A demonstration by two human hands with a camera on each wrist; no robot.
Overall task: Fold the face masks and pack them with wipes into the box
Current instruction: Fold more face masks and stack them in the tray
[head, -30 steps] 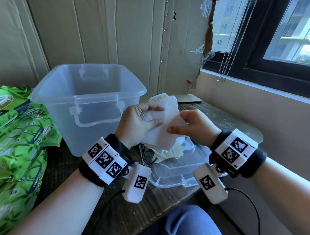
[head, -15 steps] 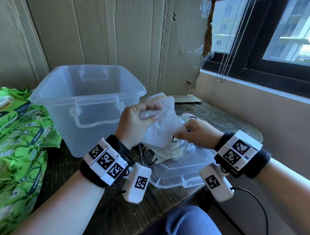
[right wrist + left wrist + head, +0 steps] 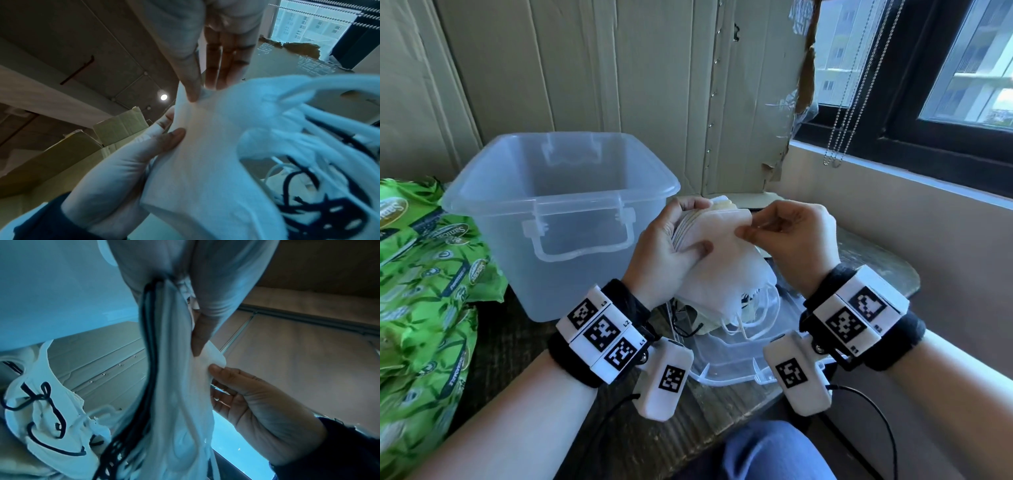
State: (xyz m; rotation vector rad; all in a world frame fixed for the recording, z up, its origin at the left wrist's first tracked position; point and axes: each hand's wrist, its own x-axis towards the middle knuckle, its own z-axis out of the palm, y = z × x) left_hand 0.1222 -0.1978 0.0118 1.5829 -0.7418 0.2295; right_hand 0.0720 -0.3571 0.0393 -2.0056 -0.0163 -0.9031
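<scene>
A stack of folded white face masks (image 3: 722,267) is held upright over the table, ear loops hanging below. My left hand (image 3: 674,246) grips the stack's left edge, thumb across the front. My right hand (image 3: 787,236) pinches the top right corner of the front mask (image 3: 197,146) between thumb and forefinger. In the left wrist view the masks (image 3: 180,386) hang down with black and white loops, and the right hand (image 3: 257,402) pinches a corner. The clear plastic box (image 3: 558,219) stands open to the left of my hands. Green wipes packs (image 3: 424,291) lie at the far left.
A clear lid (image 3: 739,359) lies flat on the dark wooden table (image 3: 688,428) under the hands, with more masks (image 3: 709,318) on it. Cardboard panels (image 3: 619,85) stand behind the box. A window sill (image 3: 911,178) runs along the right.
Both hands have lifted the mask stack higher. The right hand came up from the pile on the lid and now pinches the front mask's upper corner.
</scene>
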